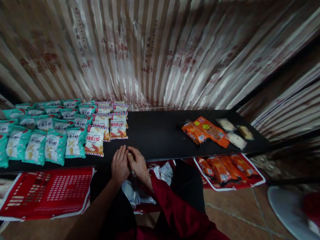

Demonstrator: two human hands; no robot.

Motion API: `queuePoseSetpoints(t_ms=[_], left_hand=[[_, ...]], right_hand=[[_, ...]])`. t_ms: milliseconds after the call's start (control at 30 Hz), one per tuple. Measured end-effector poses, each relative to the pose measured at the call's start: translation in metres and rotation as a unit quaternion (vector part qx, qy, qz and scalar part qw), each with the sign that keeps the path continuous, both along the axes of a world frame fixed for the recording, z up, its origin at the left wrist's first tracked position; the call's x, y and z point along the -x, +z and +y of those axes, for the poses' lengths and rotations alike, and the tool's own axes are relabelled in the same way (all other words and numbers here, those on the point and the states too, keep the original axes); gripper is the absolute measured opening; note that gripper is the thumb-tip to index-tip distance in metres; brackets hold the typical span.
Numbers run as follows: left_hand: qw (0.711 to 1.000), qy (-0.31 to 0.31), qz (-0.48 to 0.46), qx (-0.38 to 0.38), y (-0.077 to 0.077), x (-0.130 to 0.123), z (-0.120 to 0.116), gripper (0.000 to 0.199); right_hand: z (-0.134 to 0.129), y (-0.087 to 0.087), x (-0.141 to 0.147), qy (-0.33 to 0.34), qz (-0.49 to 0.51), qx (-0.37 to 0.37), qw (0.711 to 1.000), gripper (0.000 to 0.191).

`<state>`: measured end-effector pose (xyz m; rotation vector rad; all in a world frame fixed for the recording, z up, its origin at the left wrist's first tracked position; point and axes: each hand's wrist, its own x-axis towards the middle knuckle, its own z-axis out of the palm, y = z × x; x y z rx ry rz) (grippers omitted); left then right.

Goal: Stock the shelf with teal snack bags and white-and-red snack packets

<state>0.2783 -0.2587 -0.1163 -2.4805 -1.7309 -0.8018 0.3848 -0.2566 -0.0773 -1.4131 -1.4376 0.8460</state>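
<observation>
My left hand (120, 164) lies at the front edge of the black shelf (158, 130), its fingers stretched out and nothing seen in it. Touching it on the right is my right hand (137, 163), its fingers loosely bent and no object visible in them. Just beyond the hands stand white snack packets with red print and striped edges (93, 142), in short rows. Left of those, several rows of teal and white snack packets (55, 147) fill the shelf's left end. Beneath my hands, a basket with silver-white packets (165, 173) is partly hidden by my arms.
Orange packets (209, 130) and small pale packets (236, 139) lie on the shelf's right part. Below hang a red basket (47, 195) at left and one with orange packets (227, 168) at right. Striped sheeting (143, 46) rises behind. A grey rounded object (288, 213) stands at lower right.
</observation>
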Motion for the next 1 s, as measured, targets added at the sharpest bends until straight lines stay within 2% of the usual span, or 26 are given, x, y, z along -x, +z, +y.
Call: queuePoseSetpoints(t_ms=[167,333,433,500,600,700,833,1000], left_hand=[[1.0,-0.013,0.014,-0.011,-0.014,-0.012,-0.041,0.049],[0.999,-0.032,-0.002,0.016,-0.032,-0.028,-0.078,0.05],[0.994,-0.08,0.013,0.075,-0.045,-0.036,-0.097,0.052],[0.983,-0.097,0.035,0.149,-0.052,-0.039,-0.105,0.052],[0.949,-0.135,0.07,0.276,-0.057,-0.04,-0.113,0.054],[0.917,-0.163,0.088,0.352,-0.054,-0.039,-0.114,0.063],[0.905,-0.165,0.083,0.384,-0.046,-0.04,-0.111,0.073],[0.913,-0.15,0.056,0.375,-0.046,-0.044,-0.109,0.062]], right_hand=[[-0.033,-0.005,-0.015,0.024,0.008,-0.035,0.999,0.033],[-0.059,-0.019,-0.039,0.029,-0.037,-0.016,0.999,0.034],[-0.074,-0.032,-0.054,0.034,-0.112,0.021,0.993,0.033],[-0.083,-0.042,-0.064,0.044,-0.171,0.06,0.982,0.031],[-0.097,-0.054,-0.074,0.091,-0.26,0.133,0.952,0.031],[-0.109,-0.064,-0.08,0.133,-0.34,0.168,0.916,0.036],[-0.118,-0.076,-0.085,0.151,-0.38,0.163,0.898,0.043],[-0.115,-0.082,-0.089,0.158,-0.371,0.151,0.903,0.043]])
